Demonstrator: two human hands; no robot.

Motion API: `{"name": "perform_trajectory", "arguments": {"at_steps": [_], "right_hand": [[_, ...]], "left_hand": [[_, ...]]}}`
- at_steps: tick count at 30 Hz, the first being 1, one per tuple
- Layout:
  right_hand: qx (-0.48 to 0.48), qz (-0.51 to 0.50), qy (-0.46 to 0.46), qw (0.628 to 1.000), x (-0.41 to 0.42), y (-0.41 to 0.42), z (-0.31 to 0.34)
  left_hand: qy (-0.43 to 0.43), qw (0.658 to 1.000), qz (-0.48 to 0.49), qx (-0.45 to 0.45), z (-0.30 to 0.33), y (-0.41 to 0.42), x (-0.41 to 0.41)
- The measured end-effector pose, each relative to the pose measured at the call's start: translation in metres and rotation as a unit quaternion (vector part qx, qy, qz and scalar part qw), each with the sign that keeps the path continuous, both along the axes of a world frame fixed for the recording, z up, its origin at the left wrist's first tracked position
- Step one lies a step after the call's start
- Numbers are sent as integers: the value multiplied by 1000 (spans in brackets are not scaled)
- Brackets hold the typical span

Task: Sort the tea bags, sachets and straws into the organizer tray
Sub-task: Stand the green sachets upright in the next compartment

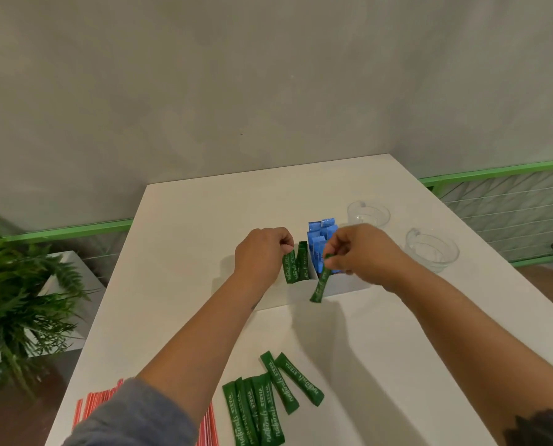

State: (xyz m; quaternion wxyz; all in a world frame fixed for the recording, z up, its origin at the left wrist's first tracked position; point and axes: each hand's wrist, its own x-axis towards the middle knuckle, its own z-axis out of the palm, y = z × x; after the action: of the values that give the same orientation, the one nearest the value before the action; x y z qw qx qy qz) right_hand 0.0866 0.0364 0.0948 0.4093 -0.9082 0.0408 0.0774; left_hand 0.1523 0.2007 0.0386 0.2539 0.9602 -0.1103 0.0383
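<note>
**Inspector:** Nearest the camera, a loose group of green sachets [262, 403] lies flat on the white desk [188, 220], with red straws [108, 394] at the near left edge, partly hidden by a grey sleeve. None of these are sorted yet.

**Clerk:** And the hands?

**Inspector:** Left hand [262, 252] pinches the top of a green sachet [288, 267] standing in the white organizer tray [300, 292], beside others already upright. Right hand [362, 252] pinches a second green sachet [320, 283] by its top; it hangs tilted in front of the tray's front wall, not yet inside.

**Clerk:** The other compartments?

**Inspector:** Blue sachets [320, 239] stand in the neighbouring one. No tea bags are visible. Two glass cups [431, 249] sit apart on the right.

**Clerk:** Step in hand?

**Inspector:** Filing green sachets, in my judgement. The right-hand sachet next needs lifting over the wall and lowering into the green compartment, not the blue.
</note>
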Motion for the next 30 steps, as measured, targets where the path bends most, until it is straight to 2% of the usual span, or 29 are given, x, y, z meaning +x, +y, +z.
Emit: {"name": "perform_trajectory", "arguments": {"at_steps": [6,13,22,30], "right_hand": [[-176,27,-110,978,25,22,12],[-384,49,-182,904,44,43,-14],[-448,44,-125,884,55,52,-36],[-480,38,-131,867,63,56,-49]], "left_hand": [[-22,999,-10,45,-16,0,4],[-27,999,18,18,-18,2,6],[-7,1000,16,-11,-22,6,10],[-8,1000,6,-14,-23,7,10]]}}
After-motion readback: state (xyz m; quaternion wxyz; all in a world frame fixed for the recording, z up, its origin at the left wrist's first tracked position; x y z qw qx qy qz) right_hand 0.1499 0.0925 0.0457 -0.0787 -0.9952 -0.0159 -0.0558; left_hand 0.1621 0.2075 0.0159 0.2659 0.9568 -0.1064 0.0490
